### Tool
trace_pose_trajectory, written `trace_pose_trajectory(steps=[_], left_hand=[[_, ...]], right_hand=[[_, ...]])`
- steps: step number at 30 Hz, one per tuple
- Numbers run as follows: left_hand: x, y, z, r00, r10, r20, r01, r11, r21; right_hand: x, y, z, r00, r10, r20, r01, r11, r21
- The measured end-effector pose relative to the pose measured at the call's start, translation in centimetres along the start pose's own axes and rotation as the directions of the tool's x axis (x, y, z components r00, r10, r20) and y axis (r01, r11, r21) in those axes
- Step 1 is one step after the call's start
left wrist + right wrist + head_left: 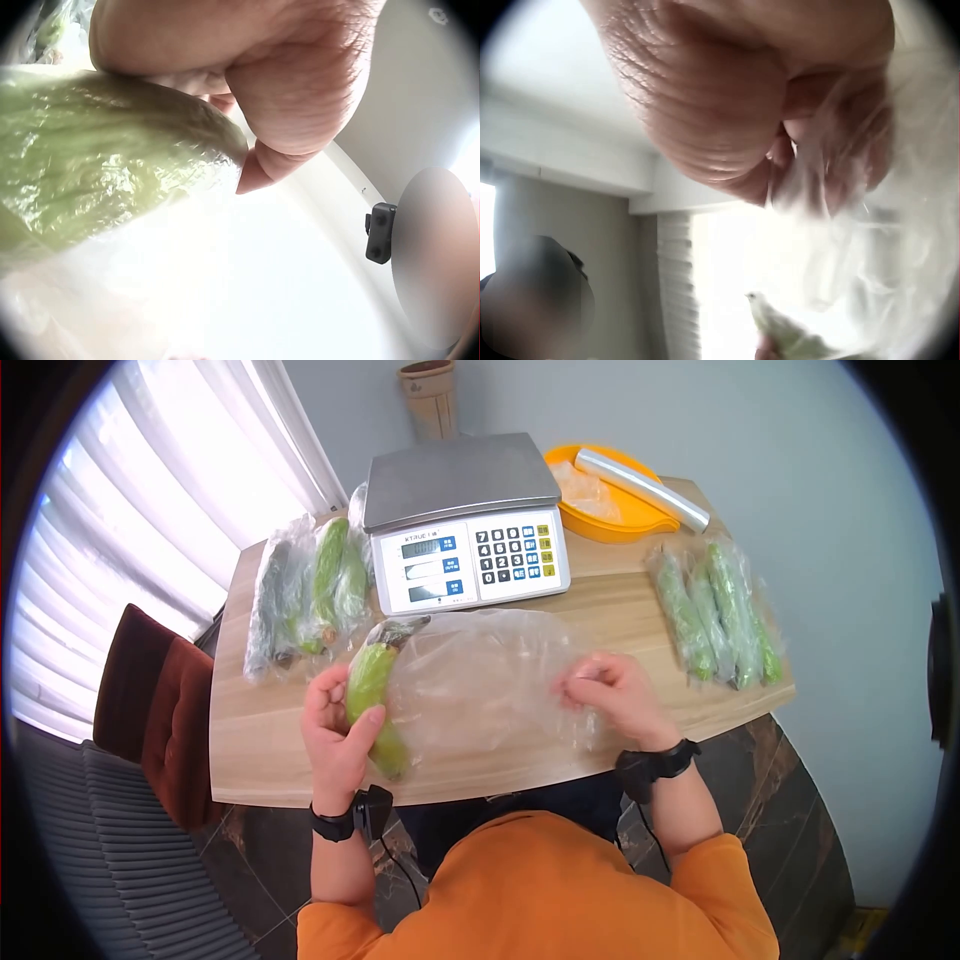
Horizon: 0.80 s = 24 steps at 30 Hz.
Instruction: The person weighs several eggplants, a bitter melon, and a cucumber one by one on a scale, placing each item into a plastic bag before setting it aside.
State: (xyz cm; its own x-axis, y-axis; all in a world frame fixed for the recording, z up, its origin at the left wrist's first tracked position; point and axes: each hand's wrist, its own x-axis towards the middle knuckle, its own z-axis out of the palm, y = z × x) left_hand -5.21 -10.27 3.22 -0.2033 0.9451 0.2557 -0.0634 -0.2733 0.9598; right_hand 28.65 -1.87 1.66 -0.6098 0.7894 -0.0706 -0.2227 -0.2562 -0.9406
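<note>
My left hand (338,730) grips a long green vegetable (372,685) from the left side, thumb on its near face and fingers behind it. Its upper end is dark and bends to the right. Clear plastic film (124,169) covers it with a wet-looking shine in the left wrist view. From it a clear plastic bag (480,670) spreads flat to the right across the table. My right hand (615,695) pinches the bag's far side between thumb and fingers. Bunched film (810,176) hangs from those fingertips in the right wrist view.
A digital scale (470,555) stands at the back of the wooden table (270,750). Bagged green vegetables lie at the left (325,575) and right (715,615). Behind the scale's right side, an orange basin (640,457) holds loose film and a plastic roll (640,488).
</note>
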Motion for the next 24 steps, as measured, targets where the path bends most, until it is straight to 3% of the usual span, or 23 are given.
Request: trace_pose_trajectory(steps=[2,4,6,8,10,13,14,15,17,18,20,21,22,23,24], left_hand=[[0.0,0.1,0.0,1.000,0.012,-0.008,-0.012,1.000,0.004],[0.0,0.1,0.2,0.999,0.040,-0.008,-0.040,0.999,0.004],[0.0,0.1,0.2,0.999,0.034,-0.005,-0.034,0.999,0.003],[0.2,0.0,0.4,1.000,0.028,0.011,-0.028,1.000,-0.012],[0.1,0.0,0.5,0.999,0.010,0.030,-0.009,0.999,-0.031],[0.0,0.2,1.0,0.999,-0.003,0.048,0.005,0.999,-0.046],[0.0,0.2,1.1,0.998,-0.008,0.058,0.011,0.999,-0.050],[0.0,0.2,1.3,0.998,-0.013,0.067,0.016,0.998,-0.055],[0.0,0.3,1.6,0.996,-0.009,0.091,0.014,0.998,-0.053],[0.0,0.3,1.8,0.995,-0.002,0.103,0.007,0.999,-0.047],[0.0,0.4,2.0,0.991,0.009,0.131,-0.004,0.999,-0.038],[-0.1,0.3,2.1,0.989,0.013,0.148,-0.008,0.999,-0.038],[-0.1,0.3,2.1,0.986,0.018,0.163,-0.012,0.999,-0.039],[-0.2,0.4,2.2,0.986,0.007,0.169,-0.001,0.999,-0.034],[-0.3,0.4,2.2,0.985,-0.004,0.175,0.009,0.999,-0.031]], right_hand=[[-0.5,-1.0,0.5,0.977,-0.194,0.093,0.153,0.928,0.340],[-1.0,-2.4,2.3,0.904,-0.419,0.084,0.260,0.694,0.671],[-0.8,-0.6,1.4,1.000,-0.022,0.019,0.015,0.941,0.337],[-0.5,0.2,0.7,0.993,0.117,-0.005,-0.117,0.993,0.027],[-0.4,0.2,0.6,0.987,0.060,0.148,-0.025,0.973,-0.228],[-1.1,-1.0,1.6,0.931,0.133,0.339,-0.173,0.981,0.092],[-0.5,-1.1,1.7,0.905,-0.066,0.421,0.159,0.969,-0.191],[0.6,-1.3,1.9,0.809,-0.215,0.547,0.482,0.774,-0.410],[1.7,-0.1,2.5,0.786,-0.194,0.587,0.496,0.765,-0.412],[1.9,1.4,2.8,0.860,-0.044,0.508,0.177,0.960,-0.216],[2.5,1.6,4.5,0.901,0.131,0.413,-0.184,0.979,0.091],[2.6,0.9,5.2,0.925,0.130,0.357,-0.196,0.968,0.155],[2.9,1.0,5.3,0.962,0.053,0.267,-0.065,0.997,0.037],[3.2,1.0,5.4,0.985,-0.026,0.173,0.044,0.994,-0.104],[3.7,2.3,4.8,0.969,-0.223,0.108,0.247,0.866,-0.435]])
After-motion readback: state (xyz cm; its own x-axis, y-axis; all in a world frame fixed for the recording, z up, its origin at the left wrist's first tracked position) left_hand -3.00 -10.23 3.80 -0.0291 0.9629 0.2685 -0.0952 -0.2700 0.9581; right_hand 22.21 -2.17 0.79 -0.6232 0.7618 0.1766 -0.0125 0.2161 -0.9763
